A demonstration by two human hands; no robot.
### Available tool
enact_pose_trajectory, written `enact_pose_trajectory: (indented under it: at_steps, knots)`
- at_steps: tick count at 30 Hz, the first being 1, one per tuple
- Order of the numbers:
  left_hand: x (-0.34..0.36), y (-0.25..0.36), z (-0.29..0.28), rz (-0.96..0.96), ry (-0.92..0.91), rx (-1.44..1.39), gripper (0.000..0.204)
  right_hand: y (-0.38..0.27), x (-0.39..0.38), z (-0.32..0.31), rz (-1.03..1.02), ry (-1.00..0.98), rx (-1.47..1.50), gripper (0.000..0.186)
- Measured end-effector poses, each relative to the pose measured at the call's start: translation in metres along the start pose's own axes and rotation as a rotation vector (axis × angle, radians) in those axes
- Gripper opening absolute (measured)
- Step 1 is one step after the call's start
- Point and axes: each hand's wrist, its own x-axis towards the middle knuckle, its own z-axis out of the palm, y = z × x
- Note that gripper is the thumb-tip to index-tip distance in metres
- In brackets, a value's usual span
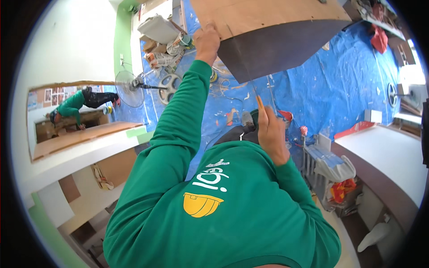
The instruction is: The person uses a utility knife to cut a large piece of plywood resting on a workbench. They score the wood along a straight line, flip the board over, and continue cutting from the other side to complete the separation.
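My left hand (206,42) is closed on the near edge of a wooden board piece (268,20) at the top, with a light plywood face and a dark grey side (277,56). My right hand (272,129) is lower, right of centre, wrapped round an orange-handled tool (260,102). A thin blade runs up from it to the board, near the left part of the dark side; whether it is cutting into it I cannot tell. My green sleeves lead to both hands.
Blue sheeting (321,89) covers the floor. A standing fan (129,88) and piled materials (158,31) are at left, beside a framed opening where another person (71,107) in green bends. A folded grey frame (326,165) and white counter (384,156) are at right.
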Motion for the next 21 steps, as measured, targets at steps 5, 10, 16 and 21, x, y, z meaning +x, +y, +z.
enact_pose_trajectory:
  at_steps: [5,10,16,21]
  knots:
    - [0.021,-0.013,0.008,0.015,0.03,0.035,0.057,-0.002,0.101,0.039,-0.394,0.188,-0.249,0.025]
    - [0.018,0.002,0.009,0.002,-0.08,-0.017,0.057,-0.053,0.175,0.033,-0.094,0.119,-0.125,0.024]
    - [0.02,-0.015,0.003,-0.014,-0.024,-0.139,0.054,-0.013,0.012,-0.001,0.087,-0.022,0.015,0.029]
    - [0.029,-0.02,0.008,0.044,-0.037,0.025,0.056,0.004,0.063,0.03,-0.351,0.169,-0.225,0.028]
